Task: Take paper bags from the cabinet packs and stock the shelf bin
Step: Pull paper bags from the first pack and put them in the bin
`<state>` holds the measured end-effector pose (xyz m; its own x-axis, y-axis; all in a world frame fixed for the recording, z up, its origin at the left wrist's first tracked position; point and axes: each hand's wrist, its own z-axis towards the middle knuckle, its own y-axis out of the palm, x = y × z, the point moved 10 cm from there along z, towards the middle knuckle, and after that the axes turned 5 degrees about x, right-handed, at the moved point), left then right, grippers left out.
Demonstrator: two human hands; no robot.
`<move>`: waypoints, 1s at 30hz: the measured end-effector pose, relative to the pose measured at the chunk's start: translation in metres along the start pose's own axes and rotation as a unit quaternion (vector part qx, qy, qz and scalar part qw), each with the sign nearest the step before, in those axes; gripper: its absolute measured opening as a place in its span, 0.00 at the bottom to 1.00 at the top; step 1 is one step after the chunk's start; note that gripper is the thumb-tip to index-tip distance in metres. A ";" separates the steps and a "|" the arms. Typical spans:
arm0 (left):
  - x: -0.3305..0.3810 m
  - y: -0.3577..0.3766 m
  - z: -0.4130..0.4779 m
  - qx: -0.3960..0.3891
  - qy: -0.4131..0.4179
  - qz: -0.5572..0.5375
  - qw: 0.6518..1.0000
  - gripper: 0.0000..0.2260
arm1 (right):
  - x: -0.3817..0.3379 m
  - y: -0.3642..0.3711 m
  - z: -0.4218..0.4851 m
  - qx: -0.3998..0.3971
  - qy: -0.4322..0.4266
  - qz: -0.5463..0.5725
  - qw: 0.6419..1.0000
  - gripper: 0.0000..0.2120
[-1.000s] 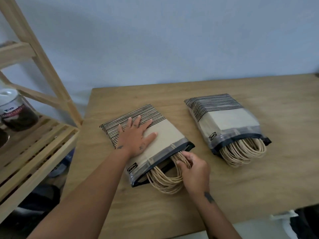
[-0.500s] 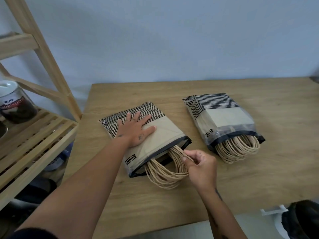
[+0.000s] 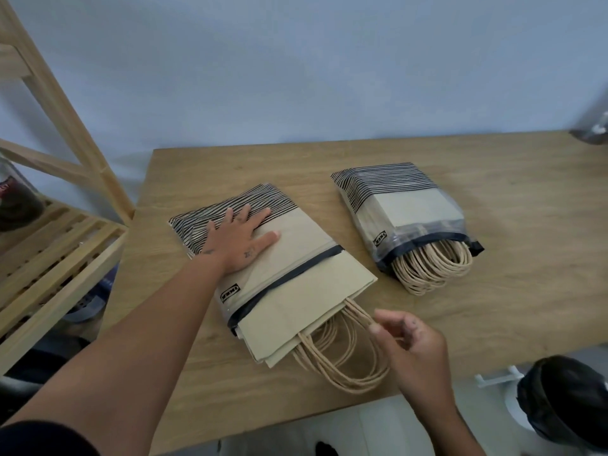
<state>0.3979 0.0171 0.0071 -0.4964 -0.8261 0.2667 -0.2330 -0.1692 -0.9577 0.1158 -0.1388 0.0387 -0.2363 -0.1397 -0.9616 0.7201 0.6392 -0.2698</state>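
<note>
Two clear plastic packs of beige paper bags with striped ends lie on a wooden table (image 3: 533, 258). My left hand (image 3: 237, 245) presses flat on the left pack (image 3: 296, 238). A few paper bags (image 3: 296, 320) stick halfway out of its open end toward me, their twine handles (image 3: 342, 370) fanned out on the table. My right hand (image 3: 414, 347) is at those handles, fingers curled and pinching a handle loop. The right pack (image 3: 414, 209) lies untouched, its handles poking out.
A slatted wooden shelf (image 3: 56, 258) stands to the left, with a dark jar (image 3: 16, 205) on it at the frame's edge. A black round object (image 3: 569, 396) on a white stand sits below the table's near right edge. A blue wall runs behind the table.
My right hand has drawn back toward me with the handles, and a few bags have slid partly out of the left pack. The left hand stays pressed on the pack.
</note>
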 end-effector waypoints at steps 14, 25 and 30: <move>0.009 -0.002 -0.022 0.016 -0.036 -0.009 0.999 0.31 | 0.007 0.073 0.076 -0.125 0.062 -0.045 0.989 0.24; 0.005 -0.001 -0.012 -0.016 -0.030 -0.012 0.999 0.30 | 0.010 0.068 0.066 -0.055 0.101 0.064 0.991 0.18; 0.003 0.009 -0.005 -0.044 -0.023 -0.006 0.999 0.30 | 0.020 0.040 0.042 -0.048 0.122 0.077 0.988 0.15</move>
<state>0.3901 0.0155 0.0003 -0.4542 -0.8486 0.2713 -0.3132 -0.1330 -0.9403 0.1672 -0.1484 0.0061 -0.2876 0.1445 -0.9468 0.6980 0.7085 -0.1039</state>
